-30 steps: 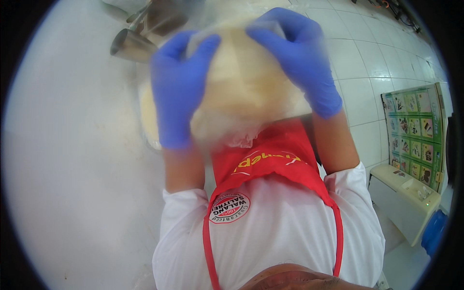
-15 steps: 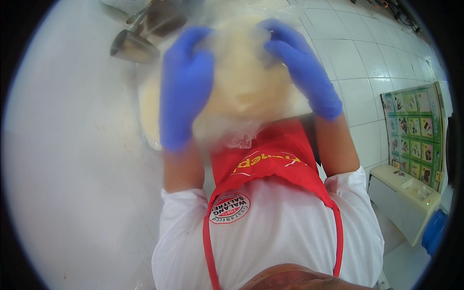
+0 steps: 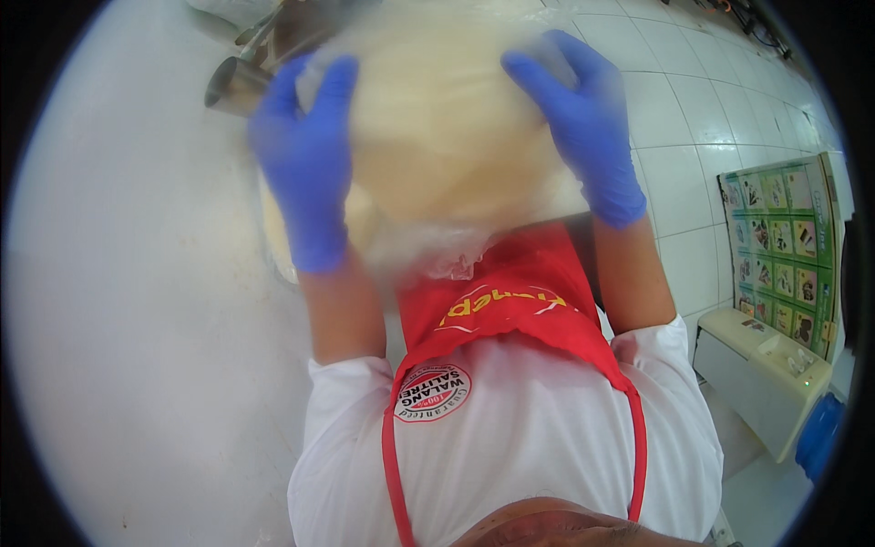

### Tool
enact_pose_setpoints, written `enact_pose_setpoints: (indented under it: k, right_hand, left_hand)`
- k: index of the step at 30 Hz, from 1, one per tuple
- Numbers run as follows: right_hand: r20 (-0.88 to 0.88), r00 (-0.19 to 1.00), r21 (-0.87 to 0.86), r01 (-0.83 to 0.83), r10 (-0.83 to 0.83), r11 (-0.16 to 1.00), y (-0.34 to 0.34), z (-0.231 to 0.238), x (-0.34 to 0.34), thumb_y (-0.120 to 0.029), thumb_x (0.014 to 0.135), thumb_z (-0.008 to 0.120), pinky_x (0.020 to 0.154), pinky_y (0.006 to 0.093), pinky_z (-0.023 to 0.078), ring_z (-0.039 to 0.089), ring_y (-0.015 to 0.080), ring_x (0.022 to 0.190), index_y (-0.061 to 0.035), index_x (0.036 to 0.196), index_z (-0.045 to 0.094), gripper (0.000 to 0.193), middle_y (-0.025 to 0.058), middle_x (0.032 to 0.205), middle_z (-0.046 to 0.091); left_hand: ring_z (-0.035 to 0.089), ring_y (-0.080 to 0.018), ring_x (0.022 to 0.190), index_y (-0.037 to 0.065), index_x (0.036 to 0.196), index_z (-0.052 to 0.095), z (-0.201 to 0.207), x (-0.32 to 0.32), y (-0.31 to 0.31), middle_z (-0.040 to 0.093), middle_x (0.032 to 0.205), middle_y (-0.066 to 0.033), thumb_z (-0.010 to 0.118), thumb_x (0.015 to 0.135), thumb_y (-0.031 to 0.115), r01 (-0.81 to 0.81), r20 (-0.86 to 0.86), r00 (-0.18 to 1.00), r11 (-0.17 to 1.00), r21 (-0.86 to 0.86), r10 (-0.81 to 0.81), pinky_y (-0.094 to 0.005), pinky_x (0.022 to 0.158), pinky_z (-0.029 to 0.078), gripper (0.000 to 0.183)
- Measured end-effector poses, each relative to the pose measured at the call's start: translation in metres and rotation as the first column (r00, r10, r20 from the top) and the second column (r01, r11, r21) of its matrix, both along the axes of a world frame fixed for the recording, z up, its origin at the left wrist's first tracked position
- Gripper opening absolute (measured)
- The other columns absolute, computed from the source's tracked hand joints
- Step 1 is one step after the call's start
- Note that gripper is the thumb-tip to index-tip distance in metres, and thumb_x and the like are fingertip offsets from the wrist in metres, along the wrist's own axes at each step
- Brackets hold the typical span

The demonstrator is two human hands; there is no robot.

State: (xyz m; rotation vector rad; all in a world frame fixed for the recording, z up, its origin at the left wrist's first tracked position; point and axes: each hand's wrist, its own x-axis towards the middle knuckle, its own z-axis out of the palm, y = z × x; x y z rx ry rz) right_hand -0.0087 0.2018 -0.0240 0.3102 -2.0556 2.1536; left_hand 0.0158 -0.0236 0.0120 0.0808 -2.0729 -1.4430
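Note:
Between my hands is a broad, pale cream sheet or stack of sheets [image 3: 447,128] in thin clear plastic, its surface blurred by motion. My left hand [image 3: 305,159], in a blue glove, grips the left edge, with thumb and fingers on either side of the plastic. On the opposite edge my right hand [image 3: 583,123], gloved the same way, holds on with its thumb over the near face. Loose clear plastic [image 3: 456,260] bunches at the near end against my red apron. Another pale piece [image 3: 365,214] shows beneath, by my left wrist.
A metal cup [image 3: 228,87] lies on its side left of my left hand, near a dark brown object [image 3: 305,27]. The white table [image 3: 146,273] spreads to the left. Off to the right are the tiled floor [image 3: 679,109] and a cream machine [image 3: 766,374] with a green picture panel.
My hands have moved apart, the left one outward to the left. The pale piece between them looks spread wider and flatter, and the metal cup is partly covered by my left hand.

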Motion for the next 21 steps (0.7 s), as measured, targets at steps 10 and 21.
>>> enact_pose_setpoints:
  k: [10,21]
  right_hand:
    - [0.163,0.935,-0.17,-0.287,0.314,0.943,-0.002,-0.004,0.006,-0.027,0.089,0.079,0.083,0.0285,0.053,0.066,0.0118,0.087,0.0007,0.116,0.068,0.04,0.0034,0.097,0.07]
    - [-0.046,0.993,-0.043,-0.11,0.108,0.993,-0.01,-0.006,0.002,-0.024,0.093,0.077,0.08,0.0278,0.056,0.071,0.0128,0.087,0.002,0.107,0.075,0.03,0.0064,0.094,0.076]
  left_hand:
    - [0.066,-0.0141,0.096,-0.002,0.112,0.07,0.008,0.009,0.003,0.073,0.102,-0.0062,0.059,0.09,0.001,0.339,0.104,0.937,0.94,-0.037,-0.333,-0.0266,0.087,0.051,0.025]
    - [0.06,-0.0087,0.081,-0.002,0.108,0.074,0.0,0.011,0.018,0.071,0.089,-0.0023,0.076,0.093,0.018,0.27,0.229,0.94,0.962,-0.047,-0.252,-0.026,0.075,0.05,0.025]
